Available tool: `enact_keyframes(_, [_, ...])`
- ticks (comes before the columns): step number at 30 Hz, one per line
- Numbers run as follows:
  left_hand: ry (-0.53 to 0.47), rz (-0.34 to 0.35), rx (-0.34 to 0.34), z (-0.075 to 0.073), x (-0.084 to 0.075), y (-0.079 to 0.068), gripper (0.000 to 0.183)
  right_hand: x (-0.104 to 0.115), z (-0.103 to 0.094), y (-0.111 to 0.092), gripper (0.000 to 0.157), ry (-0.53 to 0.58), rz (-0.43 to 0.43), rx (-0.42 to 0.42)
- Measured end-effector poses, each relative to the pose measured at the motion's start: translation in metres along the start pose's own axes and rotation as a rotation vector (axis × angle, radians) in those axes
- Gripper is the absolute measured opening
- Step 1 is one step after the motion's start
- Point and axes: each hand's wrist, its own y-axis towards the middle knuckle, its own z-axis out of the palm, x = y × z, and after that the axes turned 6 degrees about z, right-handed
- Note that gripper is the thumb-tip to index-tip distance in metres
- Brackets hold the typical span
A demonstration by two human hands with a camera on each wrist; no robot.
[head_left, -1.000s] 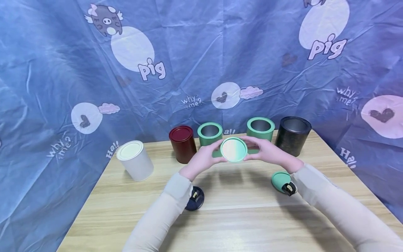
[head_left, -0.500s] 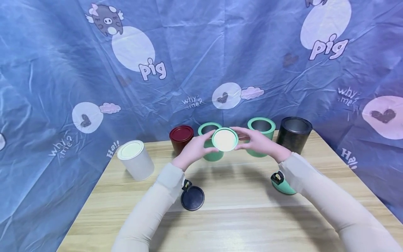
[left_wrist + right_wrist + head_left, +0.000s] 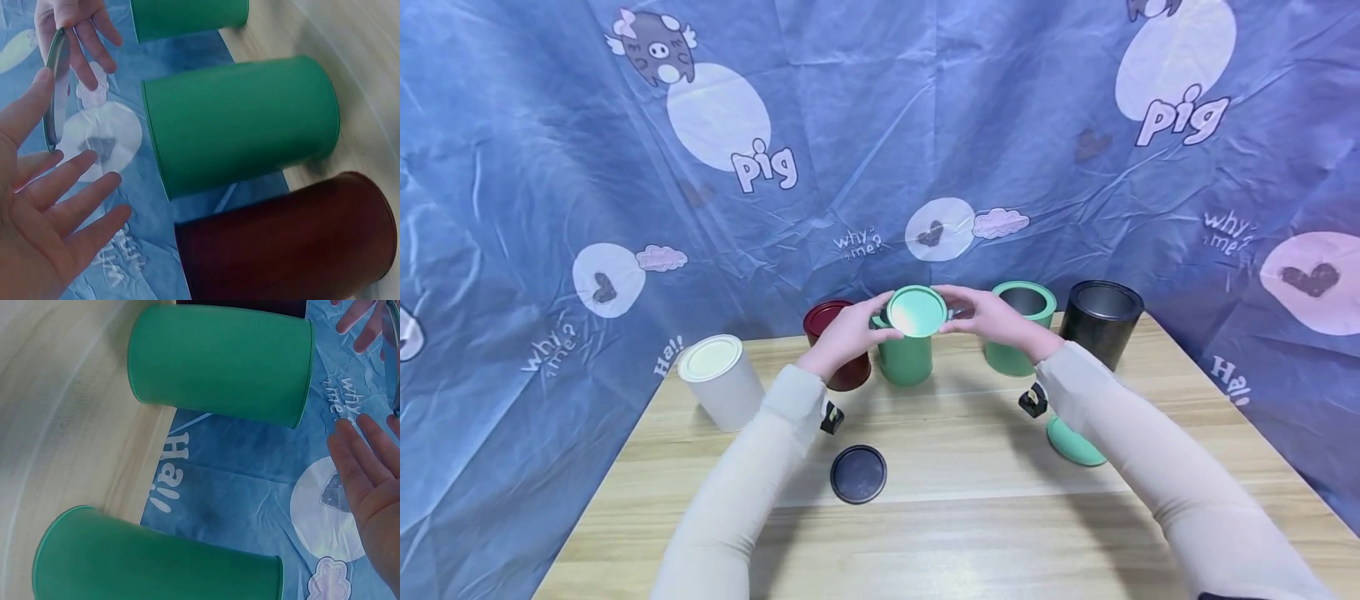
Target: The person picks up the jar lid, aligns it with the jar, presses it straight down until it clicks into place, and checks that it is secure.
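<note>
A round green lid (image 3: 917, 312) is held up by both hands, just above the left-hand green can (image 3: 906, 364); the left wrist view shows a gap between lid and can. My left hand (image 3: 850, 335) pinches the lid's left edge between thumb and index finger, its other fingers spread. On the opposite edge my right hand (image 3: 994, 320) pinches the lid. From the left wrist camera the lid (image 3: 58, 90) appears nearly edge-on. In the head view the lid and hands cover most of the can's top.
A dark red can (image 3: 850, 375) with its lid on and a white lidded can (image 3: 727, 392) stand left. Right are an open green can (image 3: 1011, 358) and an open black can (image 3: 1099, 329). A black lid (image 3: 858, 475) and another green lid (image 3: 1073, 442) lie nearer on the table.
Both hands have carried the green lid left and away from me, from in front of the space between the green cans to above the left one. The cans have stayed put.
</note>
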Motion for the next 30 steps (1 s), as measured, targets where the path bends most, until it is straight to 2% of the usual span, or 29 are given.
enact_keyframes(15, [-0.027,-0.050,0.060,-0.014,0.021,0.023,0.076,-0.002,-0.001,0.037,0.071,-0.031,0.030,0.015])
enact_keyframes(23, [-0.009,-0.062,0.097,-0.010,0.033,0.031,0.076,-0.006,0.003,0.044,0.069,-0.010,0.041,0.036])
enact_keyframes(30, [-0.017,-0.050,0.124,-0.005,0.044,0.035,0.075,-0.018,0.009,0.050,0.068,-0.004,0.041,0.055])
